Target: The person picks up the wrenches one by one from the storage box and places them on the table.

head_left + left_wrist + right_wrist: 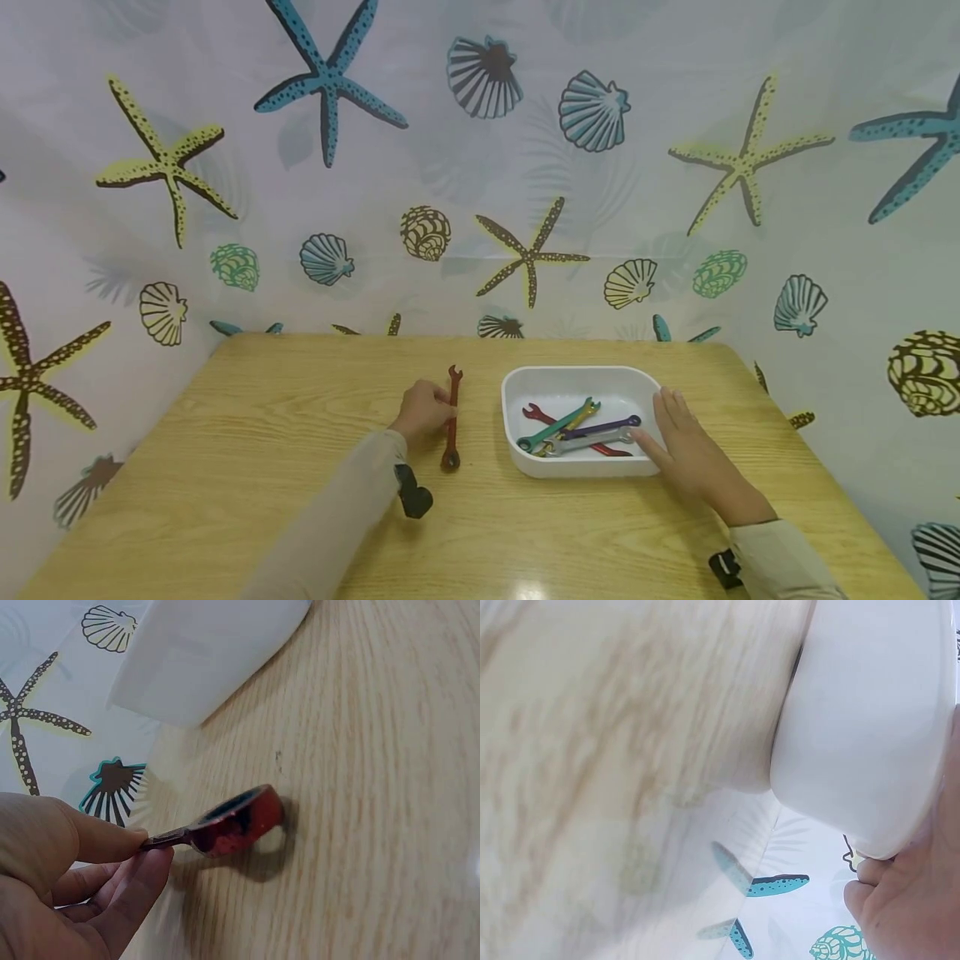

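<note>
My left hand (424,410) pinches a red combination wrench (452,429) by its shank, between thumb and fingers. Its open end points away from me, and its ring end (236,821) sits close over the table, casting a shadow. To the right, a white plastic tray (585,468) stands on the table. Inside it lie crossed wrenches: a red one (611,451), a green one (555,426), a yellow one (581,422), a purple one (600,428) and a silver one (592,442). My right hand (693,454) rests at the tray's right end, fingers straight, thumb over the rim.
The wooden table (300,375) carries the tray right of centre. Behind and beside it hangs a pale sheet (420,150) printed with starfish and shells. Each wrist wears a black strap piece, such as the left one (412,493).
</note>
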### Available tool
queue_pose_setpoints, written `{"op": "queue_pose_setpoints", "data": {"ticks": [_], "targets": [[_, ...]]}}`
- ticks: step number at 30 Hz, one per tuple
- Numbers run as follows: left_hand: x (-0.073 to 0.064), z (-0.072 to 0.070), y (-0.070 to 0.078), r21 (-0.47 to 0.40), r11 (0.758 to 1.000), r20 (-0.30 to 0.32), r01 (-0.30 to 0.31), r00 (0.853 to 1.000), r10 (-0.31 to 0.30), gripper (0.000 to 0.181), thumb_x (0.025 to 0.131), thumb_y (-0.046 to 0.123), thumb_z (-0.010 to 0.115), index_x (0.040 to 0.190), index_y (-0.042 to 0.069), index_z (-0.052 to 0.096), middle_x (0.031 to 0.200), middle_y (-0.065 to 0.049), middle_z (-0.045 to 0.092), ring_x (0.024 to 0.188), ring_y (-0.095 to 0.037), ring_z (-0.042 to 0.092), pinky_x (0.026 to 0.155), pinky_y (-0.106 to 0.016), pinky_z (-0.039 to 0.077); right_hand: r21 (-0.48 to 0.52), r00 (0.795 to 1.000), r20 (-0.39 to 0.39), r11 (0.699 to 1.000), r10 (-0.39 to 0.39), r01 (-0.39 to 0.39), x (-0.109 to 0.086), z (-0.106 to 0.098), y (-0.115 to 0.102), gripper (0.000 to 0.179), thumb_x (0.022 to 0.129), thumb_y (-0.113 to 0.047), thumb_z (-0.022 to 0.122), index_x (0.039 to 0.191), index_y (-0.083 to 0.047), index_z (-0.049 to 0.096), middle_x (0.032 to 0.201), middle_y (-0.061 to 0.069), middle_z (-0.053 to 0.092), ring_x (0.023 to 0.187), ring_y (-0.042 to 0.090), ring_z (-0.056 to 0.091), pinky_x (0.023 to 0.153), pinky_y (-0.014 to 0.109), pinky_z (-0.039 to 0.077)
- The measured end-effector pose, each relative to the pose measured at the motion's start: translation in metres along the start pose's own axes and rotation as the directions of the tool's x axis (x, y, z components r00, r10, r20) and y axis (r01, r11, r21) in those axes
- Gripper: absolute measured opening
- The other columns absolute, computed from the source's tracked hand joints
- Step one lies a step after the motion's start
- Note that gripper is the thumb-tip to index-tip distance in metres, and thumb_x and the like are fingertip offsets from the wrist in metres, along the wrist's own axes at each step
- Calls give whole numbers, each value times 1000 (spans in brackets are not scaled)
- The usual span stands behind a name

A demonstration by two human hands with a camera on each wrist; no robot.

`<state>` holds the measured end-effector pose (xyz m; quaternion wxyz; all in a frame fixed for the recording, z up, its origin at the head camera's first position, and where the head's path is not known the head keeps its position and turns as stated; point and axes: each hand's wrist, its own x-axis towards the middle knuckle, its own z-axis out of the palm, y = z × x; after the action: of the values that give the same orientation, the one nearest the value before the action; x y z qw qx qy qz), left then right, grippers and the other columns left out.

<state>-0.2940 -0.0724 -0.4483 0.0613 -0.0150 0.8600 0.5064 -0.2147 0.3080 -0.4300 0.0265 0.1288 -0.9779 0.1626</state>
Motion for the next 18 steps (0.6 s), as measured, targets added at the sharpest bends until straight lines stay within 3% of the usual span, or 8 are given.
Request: {"op": "queue_pose_setpoints", "data": {"ticks": [12, 18], "targets": [[5, 6, -3, 77, 996, -31, 33, 999, -30, 10, 81, 1, 71, 88, -4, 67, 80, -12, 65, 50, -10, 55, 48, -19, 46, -8, 1000, -4, 1000, 8, -8, 1, 0, 0, 84, 100, -50, 39, 146, 15, 11, 154, 32, 3, 142, 48, 1, 109, 64, 14], [9, 7, -6, 165, 986, -36, 7, 999, -2, 8, 80, 3, 73, 84, -2, 68, 78, -10, 65, 50, -11, 56, 48, -20, 44, -13, 1000, -3, 1000, 8, -8, 1, 1, 0, 85, 100, -52, 37, 146, 15, 11, 154, 32, 3, 142, 48, 2, 109, 64, 15]]}}
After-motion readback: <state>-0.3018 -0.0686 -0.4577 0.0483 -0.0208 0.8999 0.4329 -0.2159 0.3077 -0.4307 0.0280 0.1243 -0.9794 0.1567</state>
